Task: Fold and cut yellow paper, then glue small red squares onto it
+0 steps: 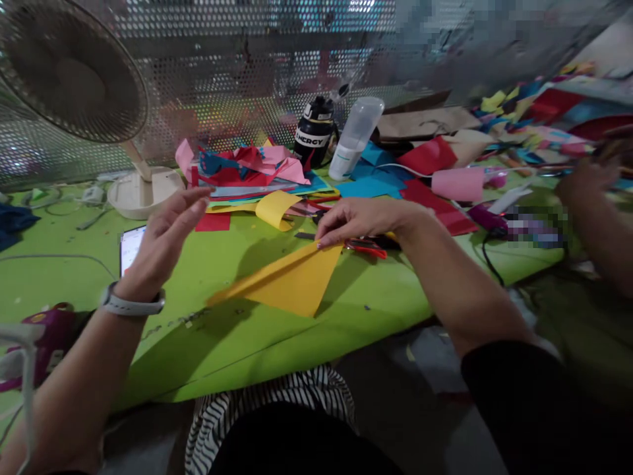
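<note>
A folded orange-yellow sheet of paper hangs from my right hand, whose thumb and fingers pinch its upper corner. The sheet tapers to a point toward the lower left, just over the green table. My left hand is raised to the left, apart from the paper, with fingers stretched out and nothing in them. A phone with a lit screen lies behind my left wrist. Red-handled scissors lie just past my right hand, partly hidden by it. A curled yellow paper strip rests farther back.
A fan stands at the back left. Stacked coloured papers, a black bottle and a clear-topped bottle line the back. A purple glue gun lies right. Another person's arm reaches in at far right.
</note>
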